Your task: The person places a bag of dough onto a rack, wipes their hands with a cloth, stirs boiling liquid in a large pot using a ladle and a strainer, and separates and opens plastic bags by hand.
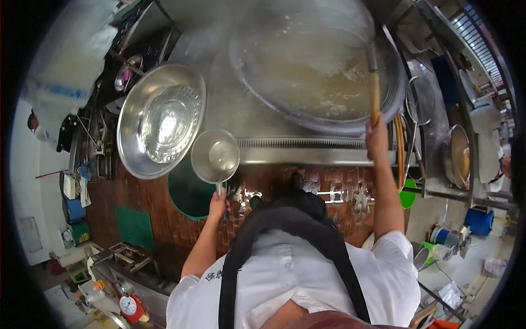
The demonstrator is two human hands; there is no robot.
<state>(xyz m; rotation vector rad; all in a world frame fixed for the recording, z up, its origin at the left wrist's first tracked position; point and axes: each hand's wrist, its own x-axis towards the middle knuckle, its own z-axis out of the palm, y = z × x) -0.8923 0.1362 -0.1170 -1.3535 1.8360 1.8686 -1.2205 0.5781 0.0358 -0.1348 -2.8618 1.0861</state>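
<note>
My left hand (pixel 218 206) is closed round the short handle of a round metal dipper (pixel 204 164), which hangs over the floor in front of the stove edge. Its bowl is beside a large shiny metal basin (pixel 189 129), and their rims overlap in view. On the right, my right hand (pixel 376 140) grips a long wooden-handled tool (pixel 375 90) with a metal shaft. That tool reaches over a very large wok (pixel 402 93) of cloudy, foamy liquid (pixel 307 82). Steam blurs the far side, and I cannot make out the tool's head.
A slotted metal stove edge (pixel 301 156) runs in front of me. Below it, the brown tiled floor (pixel 159 192) looks wet. A green tub (pixel 189 194) sits under the basin. At right are a wire-hoop strainer (pixel 419 101) and another metal basin (pixel 456 156); a red scale (pixel 130 307) stands lower left.
</note>
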